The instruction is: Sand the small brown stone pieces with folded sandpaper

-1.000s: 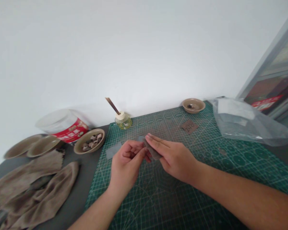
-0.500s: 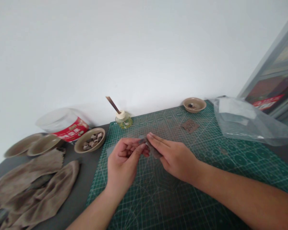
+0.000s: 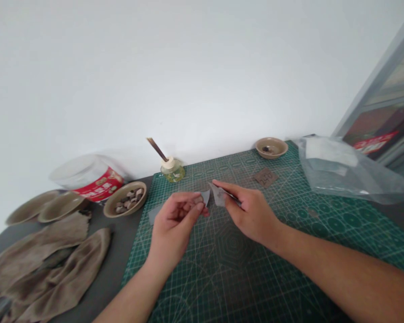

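My left hand (image 3: 177,224) is closed, thumb and fingers pinching a small greyish stone (image 3: 199,200). A grey piece of paper (image 3: 206,196) sticks out behind the stone; whether the same fingers grip it I cannot tell. Just to the right, my right hand (image 3: 251,213) is closed on a bent grey piece of sandpaper (image 3: 218,195), thumb on the near side. A narrow gap lies between this sandpaper and the stone. Both hands are above the green cutting mat (image 3: 195,287). Beyond them lies a brown sandpaper square (image 3: 265,178) marked "240".
At left stand a bowl of stones (image 3: 107,207), two more bowls (image 3: 62,207), a red-labelled plastic jar (image 3: 101,186) and a crumpled brown cloth (image 3: 70,278). A reed diffuser (image 3: 173,170), a small bowl (image 3: 271,154) and a clear plastic bag (image 3: 336,179) sit toward the back.
My right hand has drawn slightly back from the stone, and the sandpaper now stands apart and opens out more. My left hand has stayed nearly in place.
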Motion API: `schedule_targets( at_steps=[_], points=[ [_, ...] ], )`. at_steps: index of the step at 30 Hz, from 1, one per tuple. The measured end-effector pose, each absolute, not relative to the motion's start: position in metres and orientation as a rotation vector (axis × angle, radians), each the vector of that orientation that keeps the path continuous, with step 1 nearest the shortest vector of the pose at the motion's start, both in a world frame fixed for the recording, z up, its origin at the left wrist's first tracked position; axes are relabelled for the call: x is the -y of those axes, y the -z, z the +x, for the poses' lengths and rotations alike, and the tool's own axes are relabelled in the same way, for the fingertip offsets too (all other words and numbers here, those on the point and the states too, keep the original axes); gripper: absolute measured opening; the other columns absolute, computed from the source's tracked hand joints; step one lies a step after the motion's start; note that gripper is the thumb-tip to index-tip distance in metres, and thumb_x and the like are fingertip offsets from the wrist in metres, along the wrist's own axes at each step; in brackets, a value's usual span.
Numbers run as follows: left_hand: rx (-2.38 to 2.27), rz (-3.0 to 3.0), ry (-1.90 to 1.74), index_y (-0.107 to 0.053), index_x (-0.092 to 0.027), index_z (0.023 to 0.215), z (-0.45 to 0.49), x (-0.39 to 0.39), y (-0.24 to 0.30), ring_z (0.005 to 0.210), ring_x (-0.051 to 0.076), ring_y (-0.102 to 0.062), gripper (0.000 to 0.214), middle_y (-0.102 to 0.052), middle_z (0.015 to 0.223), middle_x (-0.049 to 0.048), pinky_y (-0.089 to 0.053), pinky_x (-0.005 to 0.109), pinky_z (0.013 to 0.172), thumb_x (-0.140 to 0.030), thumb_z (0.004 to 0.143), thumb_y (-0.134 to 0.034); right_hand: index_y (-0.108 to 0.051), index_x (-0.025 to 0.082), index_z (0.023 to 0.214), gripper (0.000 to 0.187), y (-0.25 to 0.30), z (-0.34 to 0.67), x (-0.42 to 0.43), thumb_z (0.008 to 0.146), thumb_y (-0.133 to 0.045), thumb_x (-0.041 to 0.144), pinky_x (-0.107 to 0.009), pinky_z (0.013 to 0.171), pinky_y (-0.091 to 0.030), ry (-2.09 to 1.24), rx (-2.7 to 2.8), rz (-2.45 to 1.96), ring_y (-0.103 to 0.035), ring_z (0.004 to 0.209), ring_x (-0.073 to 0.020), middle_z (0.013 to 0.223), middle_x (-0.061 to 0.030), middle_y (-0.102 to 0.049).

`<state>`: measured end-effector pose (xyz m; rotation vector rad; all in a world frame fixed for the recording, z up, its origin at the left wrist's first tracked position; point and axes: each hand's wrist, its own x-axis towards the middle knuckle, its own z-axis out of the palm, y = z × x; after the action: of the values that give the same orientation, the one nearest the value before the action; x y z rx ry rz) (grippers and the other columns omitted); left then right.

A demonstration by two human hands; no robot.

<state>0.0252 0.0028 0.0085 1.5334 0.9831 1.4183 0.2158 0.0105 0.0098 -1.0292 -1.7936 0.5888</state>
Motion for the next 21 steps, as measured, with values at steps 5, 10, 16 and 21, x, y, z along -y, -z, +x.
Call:
schedule_targets(
  at_steps=[5, 10, 16, 21],
  points=[
    [-1.039, 1.529, -1.291, -0.066, -0.019, 0.104, 0.025, 0.000, -0.010, 0.070, 0.016, -0.071, 0.020, -0.071, 0.079, 0.0017, -0.057, 0.027, 0.069, -0.015, 0.084, -0.066, -0.056, 0.022, 0.134, 0.046, -0.012, 0.218, -0.007, 0.090, -0.048, 0.009, -0.030, 0.102, -0.049, -0.516, 1.821, -0.941, -0.062, 0.115, -0.0163, 0.129, -0.0025, -0.064],
    [-1.138, 1.639, -1.287, -0.065, -0.017, 0.086, 0.026, 0.001, -0.016, 0.053, 0.010, -0.063, 0.007, -0.064, 0.067, -0.0029, -0.051, 0.021, 0.052, -0.015, 0.080, -0.069, -0.049, 0.017, 0.140, 0.051, -0.013, 0.216, 0.000, 0.090, -0.043, 0.006, -0.032, 0.114, -0.037, -0.404, 2.023, -0.743, -0.046, 0.133, -0.0145, 0.143, -0.0056, -0.051],
    [-1.161, 1.689, -1.351, -0.060, -0.017, 0.073, 0.027, 0.004, -0.019, 0.054, 0.008, -0.059, 0.011, -0.062, 0.061, -0.0046, -0.049, 0.017, 0.051, -0.009, 0.079, -0.064, -0.041, 0.012, 0.144, 0.061, -0.004, 0.212, 0.003, 0.084, -0.043, 0.003, -0.034, 0.114, -0.037, -0.298, 2.190, -0.685, -0.038, 0.139, -0.0172, 0.150, -0.0120, -0.041],
    [-1.137, 1.608, -1.389, -0.063, -0.018, 0.083, 0.027, 0.005, -0.013, 0.060, 0.012, -0.066, 0.006, -0.069, 0.069, -0.0018, -0.055, 0.022, 0.058, -0.013, 0.080, -0.067, -0.037, 0.010, 0.146, 0.061, -0.002, 0.214, -0.001, 0.086, -0.042, 0.003, -0.033, 0.111, -0.041, -0.284, 2.169, -0.670, -0.042, 0.136, -0.0173, 0.147, -0.0144, -0.045]
  ],
)
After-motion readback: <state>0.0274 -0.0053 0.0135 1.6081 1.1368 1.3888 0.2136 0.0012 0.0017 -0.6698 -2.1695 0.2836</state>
